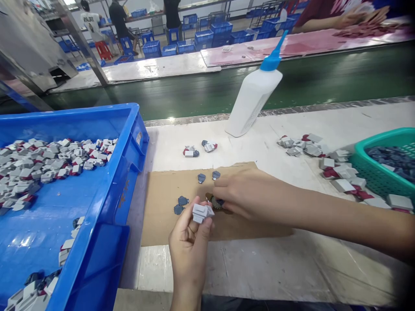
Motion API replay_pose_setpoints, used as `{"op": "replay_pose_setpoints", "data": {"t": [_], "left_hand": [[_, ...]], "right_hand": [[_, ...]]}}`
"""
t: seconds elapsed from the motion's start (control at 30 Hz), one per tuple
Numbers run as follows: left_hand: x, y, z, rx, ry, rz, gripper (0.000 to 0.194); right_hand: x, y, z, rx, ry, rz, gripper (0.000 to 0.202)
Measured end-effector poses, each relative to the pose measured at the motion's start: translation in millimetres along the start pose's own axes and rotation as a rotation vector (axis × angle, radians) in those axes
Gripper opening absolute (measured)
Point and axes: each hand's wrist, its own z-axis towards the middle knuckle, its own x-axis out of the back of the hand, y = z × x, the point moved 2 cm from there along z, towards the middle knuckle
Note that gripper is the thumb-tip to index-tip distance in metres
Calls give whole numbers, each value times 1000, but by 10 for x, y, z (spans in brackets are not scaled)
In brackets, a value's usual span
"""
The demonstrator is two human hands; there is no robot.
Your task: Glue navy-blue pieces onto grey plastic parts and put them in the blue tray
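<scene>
A light grey blocky plastic part [201,212] is pinched between the thumb and fingers of my left hand [191,242]. My right hand [238,192] reaches over the cardboard sheet [162,229], its fingers bent down at a small round dark dish [216,202]; whatever lies between those fingertips is too hidden to make out. Two dark blue-grey fist-shaped pieces [181,201] rest on the cardboard left of my left hand's fingers, and two more [201,178] sit near its back edge. Behind the cardboard are two grey, red and dark assemblies [190,151].
A blue crate [110,203] holding many grey and red parts stands at left. A white bottle [253,97] with blue nozzle stands behind the cardboard. At right are loose parts [343,172] and a green basket [372,168]. Beyond the conveyor [181,97], a person's hands [363,17] handle pieces.
</scene>
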Motion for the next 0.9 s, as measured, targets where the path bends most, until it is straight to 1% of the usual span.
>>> {"op": "replay_pose_setpoints", "data": {"t": [0.1, 0.2, 0.27, 0.37, 0.43, 0.5, 0.7, 0.9], "left_hand": [[25, -22, 10, 12, -9, 10, 35], [79, -54, 39, 3, -10, 4, 37], [118, -68, 63, -17, -10, -15, 39], [150, -77, 90, -17, -27, -40, 40], [150, -79, 97, 2, -39, -47, 40], [143, -80, 98, 16, -47, -55, 40], [135, -77, 98, 10, -73, -70, 38], [139, -80, 104, 6, -80, -77, 35]], "right_hand": [[-18, 0, 14, -46, -24, 18, 15], [-32, 34, -24, -81, 2, 41, 22], [-12, 53, -78, -62, 73, 141, 17], [67, 54, -172, -47, 245, 374, 8], [128, 27, -215, -36, 338, 507, 10], [171, -14, -229, -30, 391, 590, 14], [158, -90, -189, 5, 401, 655, 16], [131, -82, -193, 10, 376, 674, 11]]}}
